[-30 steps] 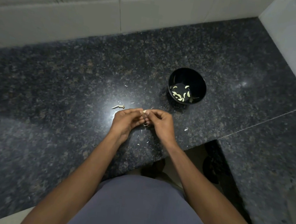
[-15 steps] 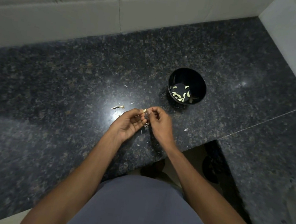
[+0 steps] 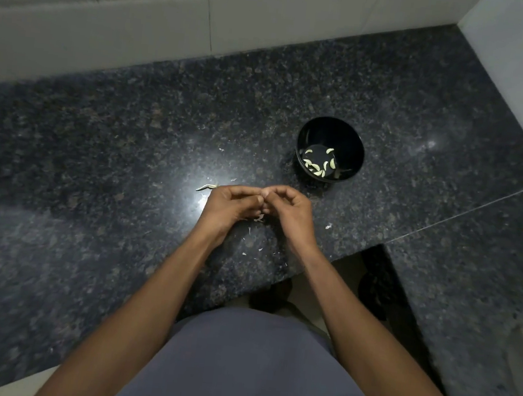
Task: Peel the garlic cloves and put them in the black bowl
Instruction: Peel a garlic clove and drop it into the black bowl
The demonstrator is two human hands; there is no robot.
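Observation:
My left hand (image 3: 228, 205) and my right hand (image 3: 289, 210) meet fingertip to fingertip just above the dark granite counter (image 3: 129, 151). Both pinch a small garlic clove that the fingers hide almost fully. A pale scrap of skin (image 3: 258, 218) shows under the fingers. The black bowl (image 3: 331, 131) stands a little beyond and to the right of my right hand, with several peeled cloves (image 3: 316, 166) inside. Another unpeeled clove or stem piece (image 3: 205, 187) lies on the counter just left of my left hand.
Bits of garlic skin (image 3: 328, 226) are scattered on the counter around and below my hands. White tiled wall (image 3: 176, 11) closes the back and the right side. The counter's front edge steps back at a cut-out (image 3: 359, 272) near my right forearm.
My hands, parted slightly half a second ago with the clove visible between them, have closed together again. The bowl and the loose piece have not moved.

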